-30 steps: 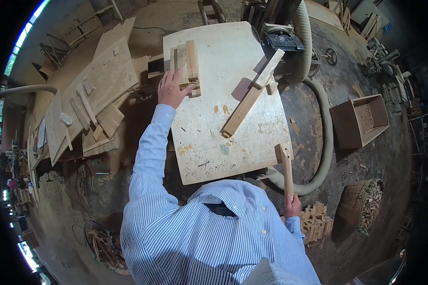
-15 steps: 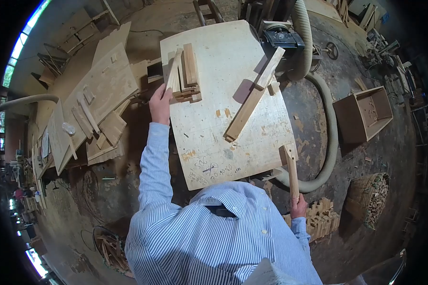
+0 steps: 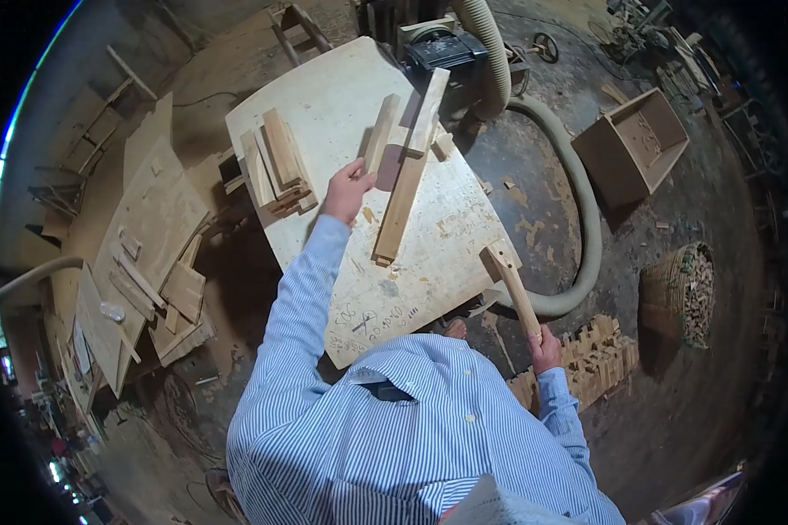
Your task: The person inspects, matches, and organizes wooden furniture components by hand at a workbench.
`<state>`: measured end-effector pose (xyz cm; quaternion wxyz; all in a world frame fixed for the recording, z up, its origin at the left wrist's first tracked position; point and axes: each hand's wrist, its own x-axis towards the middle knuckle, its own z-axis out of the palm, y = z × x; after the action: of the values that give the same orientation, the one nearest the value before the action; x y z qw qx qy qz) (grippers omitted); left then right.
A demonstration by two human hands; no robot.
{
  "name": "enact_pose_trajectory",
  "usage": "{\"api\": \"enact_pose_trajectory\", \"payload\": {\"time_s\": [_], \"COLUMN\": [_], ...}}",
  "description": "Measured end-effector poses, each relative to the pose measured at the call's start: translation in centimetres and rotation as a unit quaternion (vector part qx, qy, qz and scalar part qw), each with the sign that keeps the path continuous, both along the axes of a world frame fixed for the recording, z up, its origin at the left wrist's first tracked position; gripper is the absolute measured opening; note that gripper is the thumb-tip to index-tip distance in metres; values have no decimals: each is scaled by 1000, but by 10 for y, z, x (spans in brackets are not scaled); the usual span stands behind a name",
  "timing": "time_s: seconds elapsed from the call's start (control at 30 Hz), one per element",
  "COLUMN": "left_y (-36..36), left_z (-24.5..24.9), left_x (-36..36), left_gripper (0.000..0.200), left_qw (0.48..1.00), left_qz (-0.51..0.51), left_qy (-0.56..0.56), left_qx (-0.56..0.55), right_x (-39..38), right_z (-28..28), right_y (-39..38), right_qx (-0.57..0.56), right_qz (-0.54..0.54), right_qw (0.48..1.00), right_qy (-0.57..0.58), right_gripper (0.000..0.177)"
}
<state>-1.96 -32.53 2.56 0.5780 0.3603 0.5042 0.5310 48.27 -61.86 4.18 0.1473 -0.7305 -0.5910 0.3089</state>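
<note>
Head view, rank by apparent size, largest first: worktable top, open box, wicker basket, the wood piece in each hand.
1. Worktable top
2. Open box
3. Wicker basket
4. Left-hand piece and right-hand piece: too alike to rank, and nearness to the camera may skew them.

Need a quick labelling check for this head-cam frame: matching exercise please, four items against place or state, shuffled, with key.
1. left hand
2. right hand
3. woven basket
4. box

A. filled with small wood pieces
B. holds a wood bar near the tabletop's edge
C. brown, open, on the floor
D. holds a wood piece over the tabletop

Pairs: 1-D, 2-B, 3-A, 4-C
</note>
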Motion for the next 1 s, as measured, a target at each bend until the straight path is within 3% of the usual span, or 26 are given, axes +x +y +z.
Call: {"api": "enact_pose_trajectory", "payload": {"time_s": [0.07, 0.1, 0.17, 0.2, 0.43, 0.53, 0.63, 0.83, 0.9, 1.0], "left_y": [46, 56, 69, 67, 95, 98, 117, 129, 133, 142], "left_z": [-46, -42, -17, 4, 4, 7, -3, -6, -6, 0], "left_x": [7, 14, 35, 48, 71, 60, 58, 94, 101, 101], "left_gripper": [65, 65, 65, 56, 57, 52, 53, 44, 42, 37], "left_qw": [965, 965, 870, 854, 802, 861, 860, 833, 831, 843], "left_qz": [37, 30, 46, 73, 54, -4, 68, 50, 64, 88], "left_qy": [261, 261, 490, 515, 593, 508, 505, 551, 552, 531], "left_qx": [-15, -13, 9, 14, 58, 27, 26, 7, 4, 1], "right_x": [0, 1, 2, 3, 5, 8, 7, -18, -17, -18], "right_z": [0, -1, 1, 2, 7, 14, 23, 25, 24, 31], "right_y": [1, 2, 4, 7, 12, 12, 16, 50, 62, 73], "right_qx": [7, 11, 0, -1, 8, -20, -28, 21, -61, -59], "right_qz": [-3, 3, -4, 0, 0, -2, 5, 29, 45, 55], "right_qw": [1000, 1000, 1000, 1000, 1000, 1000, 999, 998, 997, 997], "right_qy": [-8, -15, -25, -20, 9, 20, 22, 58, 8, 5], "right_gripper": [35, 36, 36, 37, 38, 38, 39, 45, 45, 43]}}
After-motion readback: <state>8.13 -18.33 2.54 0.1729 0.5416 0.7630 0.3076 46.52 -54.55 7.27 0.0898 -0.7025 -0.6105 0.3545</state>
